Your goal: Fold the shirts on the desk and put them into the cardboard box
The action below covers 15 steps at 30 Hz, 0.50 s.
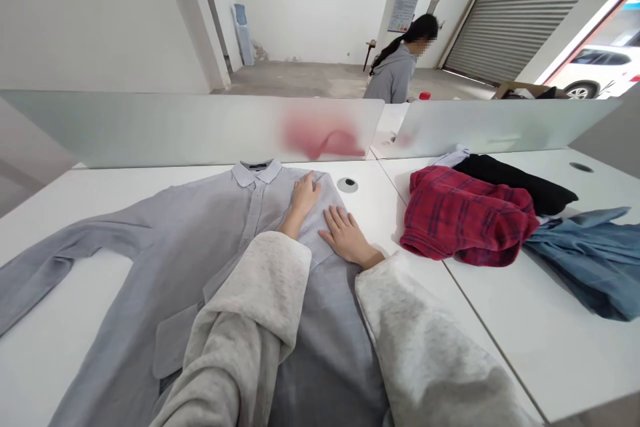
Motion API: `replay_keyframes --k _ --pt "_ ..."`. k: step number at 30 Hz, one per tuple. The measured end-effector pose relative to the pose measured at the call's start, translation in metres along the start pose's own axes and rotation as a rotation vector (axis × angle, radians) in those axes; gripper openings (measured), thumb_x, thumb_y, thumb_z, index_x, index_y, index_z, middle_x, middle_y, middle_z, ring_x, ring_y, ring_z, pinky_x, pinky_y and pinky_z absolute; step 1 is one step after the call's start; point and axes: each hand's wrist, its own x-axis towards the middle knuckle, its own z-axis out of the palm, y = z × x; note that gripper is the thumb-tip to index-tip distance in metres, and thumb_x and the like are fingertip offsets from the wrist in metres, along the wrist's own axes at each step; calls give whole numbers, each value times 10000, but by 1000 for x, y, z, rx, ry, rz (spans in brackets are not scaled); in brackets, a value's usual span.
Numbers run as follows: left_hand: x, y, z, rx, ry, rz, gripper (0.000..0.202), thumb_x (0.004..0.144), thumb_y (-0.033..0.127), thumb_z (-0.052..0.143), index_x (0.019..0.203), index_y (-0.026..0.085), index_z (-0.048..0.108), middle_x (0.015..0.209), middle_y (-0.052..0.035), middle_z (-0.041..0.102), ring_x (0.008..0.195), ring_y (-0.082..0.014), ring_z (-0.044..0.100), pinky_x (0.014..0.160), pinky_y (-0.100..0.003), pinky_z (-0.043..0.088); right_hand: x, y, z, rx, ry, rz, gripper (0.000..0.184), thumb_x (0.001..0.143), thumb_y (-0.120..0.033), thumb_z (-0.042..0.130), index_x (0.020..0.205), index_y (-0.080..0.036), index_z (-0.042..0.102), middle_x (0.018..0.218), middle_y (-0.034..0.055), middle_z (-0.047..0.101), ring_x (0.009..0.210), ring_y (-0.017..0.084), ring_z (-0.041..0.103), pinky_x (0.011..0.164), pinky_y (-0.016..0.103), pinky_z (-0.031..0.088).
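Observation:
A grey long-sleeved button-up shirt (200, 227) lies front up on the white table, its collar (257, 170) towards the divider. One sleeve (75, 247) stretches out to the left. On the right side, the other sleeve is folded in over the body, partly hidden under my arms. My left hand (306, 195) rests on the cloth near the right shoulder, fingers loosely bent and holding nothing that I can see. Just below and to its right, my right hand (345, 233) lies flat with fingers spread, pressing the shirt's folded edge.
To the right lie a red plaid shirt (465, 213), a black garment (520, 180) and a blue garment (595, 253). A round cable hole (347, 185) sits beside the shoulder. A frosted divider (200, 130) borders the far edge; a person (395, 73) is beyond it.

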Motion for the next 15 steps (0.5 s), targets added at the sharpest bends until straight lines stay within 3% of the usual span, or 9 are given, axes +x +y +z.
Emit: replay_keyframes --k 3,6,9,15 --pt "0 1 0 -16 9 1 449 911 226 401 1353 146 399 1382 -135 487 1301 -218 411 1114 -420 223 -2 7 -7 -40 58 111 568 967 -399 309 1437 -81 323 1488 173 289 1385 333 219 1078 580 209" --pt "0 2 0 -13 -4 2 454 886 181 415 1339 141 416 1364 -139 503 1289 -220 425 1109 -423 231 -5 -3 -13 -67 161 -9 525 967 -348 318 1440 -120 332 1513 137 246 1408 321 139 1105 566 145" --pt "0 6 -3 -3 -23 9 464 859 142 430 1322 128 434 1341 -143 523 1277 -222 437 1101 -414 247 -7 -15 -12 -38 105 -114 530 971 -397 302 1433 -143 351 1506 109 280 1399 308 185 1107 526 196" --pt "-1 33 -25 10 -38 87 437 848 130 444 1281 157 493 1380 -98 492 1320 -232 378 1122 -422 218 -5 -15 -9 -3 -3 -108 565 976 -442 254 1438 -128 335 1506 107 281 1384 332 217 1092 541 222"
